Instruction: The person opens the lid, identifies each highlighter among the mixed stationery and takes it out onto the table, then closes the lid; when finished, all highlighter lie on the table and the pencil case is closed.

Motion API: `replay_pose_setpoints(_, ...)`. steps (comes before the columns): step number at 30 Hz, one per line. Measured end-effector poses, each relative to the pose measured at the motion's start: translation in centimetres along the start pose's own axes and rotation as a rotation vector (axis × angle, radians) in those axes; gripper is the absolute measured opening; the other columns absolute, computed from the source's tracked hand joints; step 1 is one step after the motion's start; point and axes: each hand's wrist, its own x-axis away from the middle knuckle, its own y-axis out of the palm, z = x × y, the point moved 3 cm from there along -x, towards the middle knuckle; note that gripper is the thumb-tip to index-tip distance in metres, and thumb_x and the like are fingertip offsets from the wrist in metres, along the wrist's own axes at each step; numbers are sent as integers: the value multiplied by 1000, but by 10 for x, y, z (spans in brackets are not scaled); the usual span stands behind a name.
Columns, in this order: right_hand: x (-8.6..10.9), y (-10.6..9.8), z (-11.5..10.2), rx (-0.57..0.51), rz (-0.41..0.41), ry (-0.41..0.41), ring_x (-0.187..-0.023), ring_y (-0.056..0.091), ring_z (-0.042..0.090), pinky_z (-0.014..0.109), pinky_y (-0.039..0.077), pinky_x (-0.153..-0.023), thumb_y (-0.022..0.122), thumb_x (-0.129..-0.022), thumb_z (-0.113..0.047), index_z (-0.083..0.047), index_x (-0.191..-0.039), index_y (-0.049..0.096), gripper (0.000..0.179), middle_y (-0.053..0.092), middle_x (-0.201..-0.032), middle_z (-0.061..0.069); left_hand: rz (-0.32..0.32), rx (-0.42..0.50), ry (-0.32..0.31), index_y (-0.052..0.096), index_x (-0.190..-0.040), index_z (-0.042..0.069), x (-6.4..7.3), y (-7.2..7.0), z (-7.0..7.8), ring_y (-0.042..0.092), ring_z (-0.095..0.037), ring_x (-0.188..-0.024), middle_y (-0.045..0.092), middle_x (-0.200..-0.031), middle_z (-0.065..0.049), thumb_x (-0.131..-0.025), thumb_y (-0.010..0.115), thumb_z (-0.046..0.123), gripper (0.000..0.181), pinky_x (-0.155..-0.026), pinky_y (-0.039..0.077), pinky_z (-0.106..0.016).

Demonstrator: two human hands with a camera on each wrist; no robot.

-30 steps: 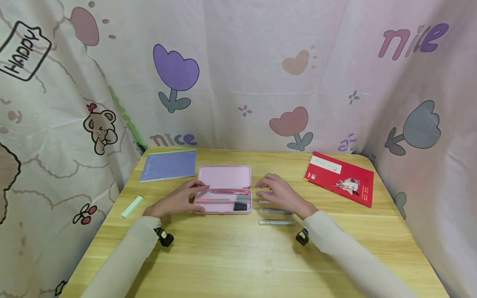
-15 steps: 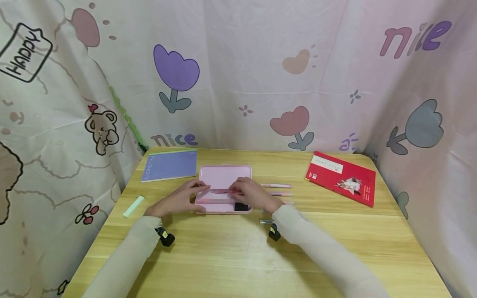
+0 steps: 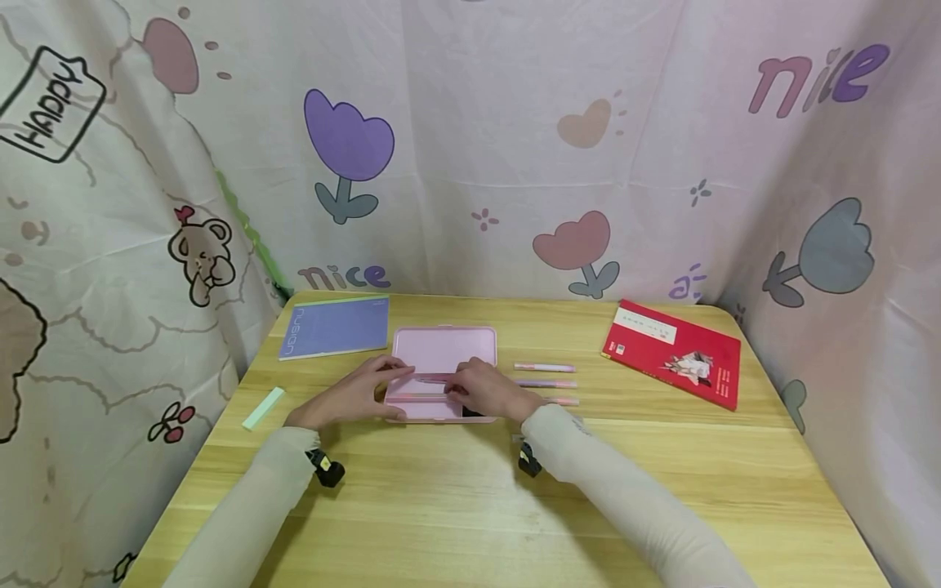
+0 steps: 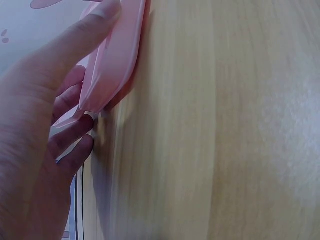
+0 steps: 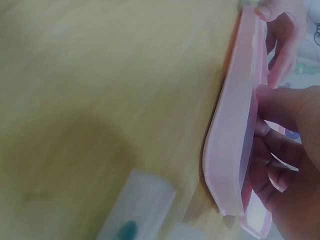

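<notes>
A pink pencil case [image 3: 444,349] lies on the table with its lid folded back. My left hand [image 3: 351,394] holds its left end, thumb on the front rim and fingers behind, as the left wrist view shows on the pink wall [image 4: 112,65]. My right hand [image 3: 488,389] reaches into the case from the right with bent fingers. Beside its fingertips lies a thin reddish pen [image 3: 432,378] in the back compartment. I cannot tell whether the fingers pinch it. Part of a black block [image 3: 474,412] shows below the hand.
Several pens lie right of the case, among them a white-and-pink pen [image 3: 544,367] and a purple-pink pen [image 3: 547,383]; the sleeve covers others. A blue notebook [image 3: 334,327] and a pale green strip [image 3: 263,408] are at left. A red book [image 3: 672,351] lies at back right.
My right hand has moved left from above the loose pens into the pencil case, then slightly farther left. The pens it covered now show. My left hand keeps its hold.
</notes>
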Motion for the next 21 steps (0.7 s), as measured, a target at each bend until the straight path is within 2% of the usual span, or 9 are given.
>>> replay_pose_setpoints(5,-4,1,-1,30,-53,46,-102,68,22,40,57,-96,73,-106,-17,-13,-116,84,15,78,-108,4,2,3,0,51,-165,20,0,1,0,39,-35,-154,45,-164,-7,-86,89,60,96,-126,38,-62)
replay_pose_setpoints(11,-8,-2,-5,16,-75,74,-94,65,20,39,54,-89,74,-104,-14,-11,-109,80,9,75,-101,4,6,6,-2,51,-165,22,1,1,0,39,-35,-155,46,-164,-7,-86,88,61,96,-126,38,-63)
replay_pose_setpoints(16,-6,-3,-3,-15,-44,91,-94,63,18,37,52,-90,75,-104,-16,-11,-109,80,8,74,-100,2,1,13,-10,51,-165,24,1,1,0,38,-35,-156,45,-165,-6,-86,88,62,96,-126,37,-64)
replay_pose_setpoints(21,5,-14,3,-45,61,70,-94,64,21,41,53,-92,76,-104,-15,-7,-111,79,11,75,-101,5,2,10,-3,50,-165,22,1,1,-1,39,-36,-155,44,-166,-8,-87,87,61,95,-125,39,-64)
